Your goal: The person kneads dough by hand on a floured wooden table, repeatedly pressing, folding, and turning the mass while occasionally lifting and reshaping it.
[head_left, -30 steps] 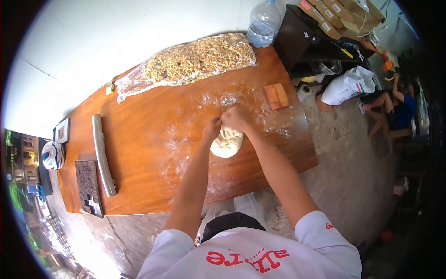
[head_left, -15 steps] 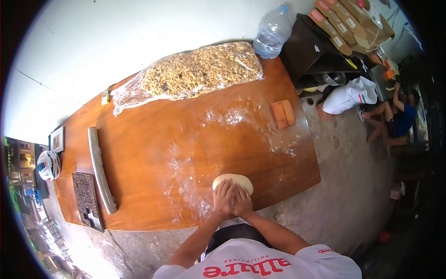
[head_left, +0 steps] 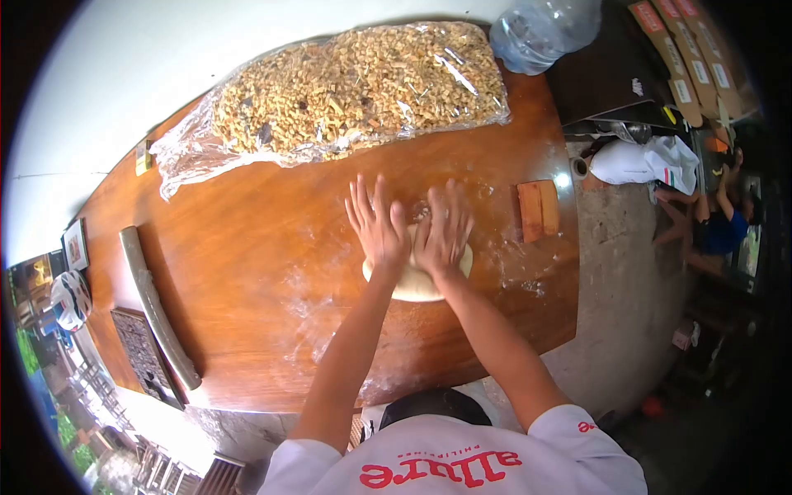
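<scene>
A pale lump of dough (head_left: 417, 282) lies on the floured wooden table (head_left: 272, 247). My left hand (head_left: 377, 223) and my right hand (head_left: 443, 228) press flat on top of it side by side, fingers spread and pointing away from me. Both palms rest on the dough and cover most of its far half. White flour is smeared on the wood around and below the dough.
A big clear bag of chopped nuts (head_left: 346, 87) lies at the table's far side, a water bottle (head_left: 544, 29) beside it. A small wooden scraper (head_left: 538, 210) sits right of the dough. A long rolling pin (head_left: 157, 309) and a dark mould (head_left: 142, 355) lie at left. A person sits on the floor at far right (head_left: 718, 223).
Both hands have pushed the dough away from the table's near edge toward the middle. The fingers, bunched behind the dough before, are now spread flat on top of it.
</scene>
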